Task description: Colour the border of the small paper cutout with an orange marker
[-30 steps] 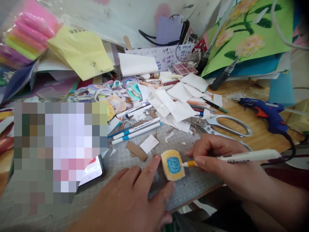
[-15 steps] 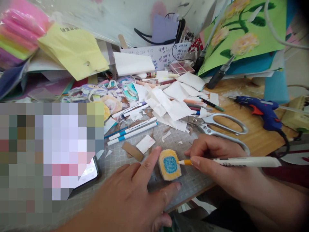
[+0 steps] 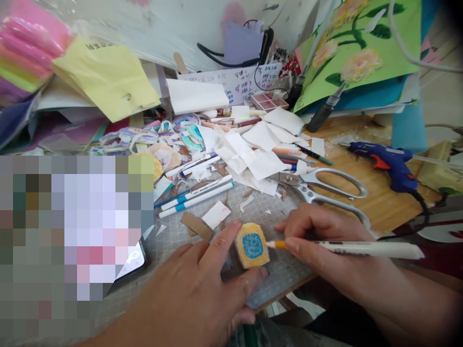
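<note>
A small, thick block (image 3: 266, 257) with rounded upper corners lies on the grey cutting mat, its face coloured yellow around a blue square. My left hand (image 3: 213, 274) steadies it, index fingertip at the upper left edge and thumb along the bottom edge. Between the thumb and fingers of my right hand (image 3: 318, 233) is a white marker (image 3: 372, 249) with a yellow-orange front end. Its tip meets the block's right edge. The curled fingers of that hand hide part of the marker's barrel.
Silver scissors (image 3: 307, 194) lie just beyond my right hand, with a blue glue gun (image 3: 385, 159) farther right. Blue-banded markers (image 3: 197, 198), white paper scraps (image 3: 249, 154) and brown cardboard (image 3: 196, 226) cover the mat (image 3: 253, 207). A phone (image 3: 133, 262) sits at left, partly blurred out.
The left thumb has come in closer against the block's lower edge, and the block is slightly tilted. The marker tip stays at its right side. The whole view shifted a little.
</note>
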{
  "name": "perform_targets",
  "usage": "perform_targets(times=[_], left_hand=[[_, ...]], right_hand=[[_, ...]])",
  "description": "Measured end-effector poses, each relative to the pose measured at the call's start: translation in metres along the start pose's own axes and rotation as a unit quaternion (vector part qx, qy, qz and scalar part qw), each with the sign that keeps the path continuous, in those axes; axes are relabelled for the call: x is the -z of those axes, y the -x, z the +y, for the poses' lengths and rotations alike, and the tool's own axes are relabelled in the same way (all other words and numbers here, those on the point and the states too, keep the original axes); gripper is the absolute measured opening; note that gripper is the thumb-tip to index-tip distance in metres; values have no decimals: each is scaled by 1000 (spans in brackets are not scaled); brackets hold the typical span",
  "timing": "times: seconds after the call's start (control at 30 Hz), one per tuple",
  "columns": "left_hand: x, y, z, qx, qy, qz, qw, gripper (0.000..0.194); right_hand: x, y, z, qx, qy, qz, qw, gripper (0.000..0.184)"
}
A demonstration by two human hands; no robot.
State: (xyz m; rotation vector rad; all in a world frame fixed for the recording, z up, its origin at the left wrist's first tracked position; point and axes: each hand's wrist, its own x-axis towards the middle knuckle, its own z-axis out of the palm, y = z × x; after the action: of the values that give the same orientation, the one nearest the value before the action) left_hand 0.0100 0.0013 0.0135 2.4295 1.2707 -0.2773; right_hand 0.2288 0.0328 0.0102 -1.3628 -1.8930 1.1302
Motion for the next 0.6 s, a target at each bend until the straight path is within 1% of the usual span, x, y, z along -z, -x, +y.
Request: perform_targets(times=[0.07,0.17,0.3,0.4,0.5,0.6], left_hand=[[1,0,0,-2,4,-6,1000,51],[1,0,0,3,4,-13,1000,50],[-1,1,-1,6,5,3,1000,51],[-3,1,-2,8,8,12,1000,50],[-4,2,-3,5,9,12,1000,50],[-5,3,-2,3,1,30,1000,49]], right_hand=[[0,0,-1,3,-3,-20,1000,16],[0,0,-2,-9,-12,-3,1000,16],[0,-2,-2,-17,-21,-13,1000,16],[-1,-2,-2,-25,-27,-1,999,15],[0,-2,0,-26,-35,-7,999,16],[0,-1,1,-26,-37,10,999,16]])
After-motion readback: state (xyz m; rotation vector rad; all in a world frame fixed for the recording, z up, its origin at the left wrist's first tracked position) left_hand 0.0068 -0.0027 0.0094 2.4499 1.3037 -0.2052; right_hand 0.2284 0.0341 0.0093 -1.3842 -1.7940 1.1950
